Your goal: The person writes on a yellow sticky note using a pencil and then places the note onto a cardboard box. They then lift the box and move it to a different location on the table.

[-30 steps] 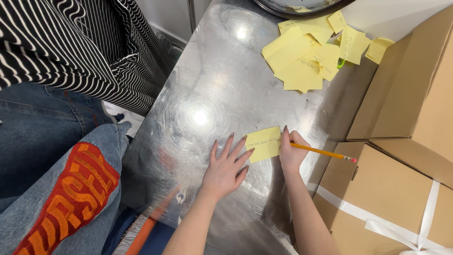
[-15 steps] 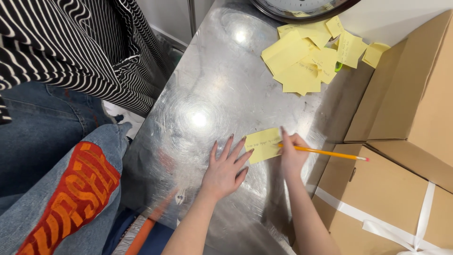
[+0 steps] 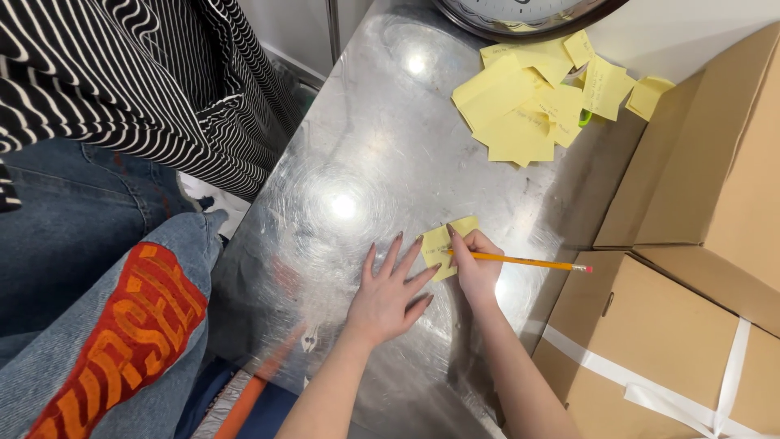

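Left hand flat, fingers spread, pinning yellow note to steel counter. Right hand fingers pinch pencil, tip on note.

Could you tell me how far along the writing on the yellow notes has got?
Done: a pile of yellow notes lies at the far end of the metal table, some with writing. In hand: the left hand pins one yellow note while the right hand writes with a pencil. Left: I cannot tell; no blank notes show.
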